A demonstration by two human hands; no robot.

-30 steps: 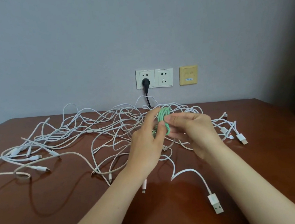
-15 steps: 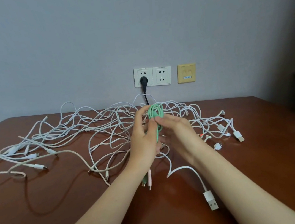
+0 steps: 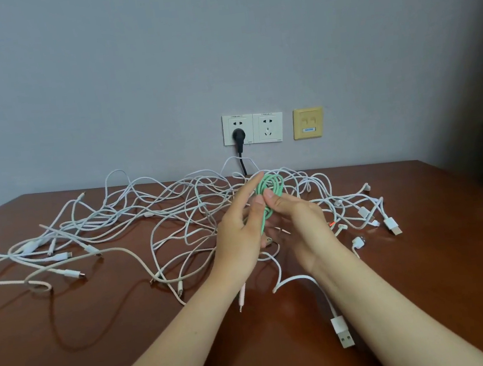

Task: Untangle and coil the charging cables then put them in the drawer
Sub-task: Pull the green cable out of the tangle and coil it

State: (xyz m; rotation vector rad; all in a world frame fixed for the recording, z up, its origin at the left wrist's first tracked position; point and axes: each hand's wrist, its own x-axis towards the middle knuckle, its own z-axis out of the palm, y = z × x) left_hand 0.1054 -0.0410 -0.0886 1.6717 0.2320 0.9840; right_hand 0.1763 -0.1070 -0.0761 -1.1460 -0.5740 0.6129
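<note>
Coiling step, judged nearly done: mint-green braided charging cable (image 3: 270,183) bunched in a small coil just above the thumbs. Pinched between left hand (image 3: 239,237) and right hand (image 3: 298,224), tail hanging between the palms. Next, probably: tuck tail, keep the pinch, find the drawer, not in view. Tangle of thin white cables (image 3: 193,195) behind and beside both hands on brown wooden table (image 3: 101,337).

One green cable (image 3: 271,186), coiled, is held between two hands, the left hand (image 3: 238,244) and the right hand (image 3: 301,230). Around the green cable lie white cables (image 3: 175,203), too tangled to count, with two broad USB plugs (image 3: 342,333) showing. One pink cable end (image 3: 242,296) lies in front of it. Behind it: two white sockets (image 3: 268,126), one black plug (image 3: 239,136), one yellow wall plate (image 3: 308,123)
</note>
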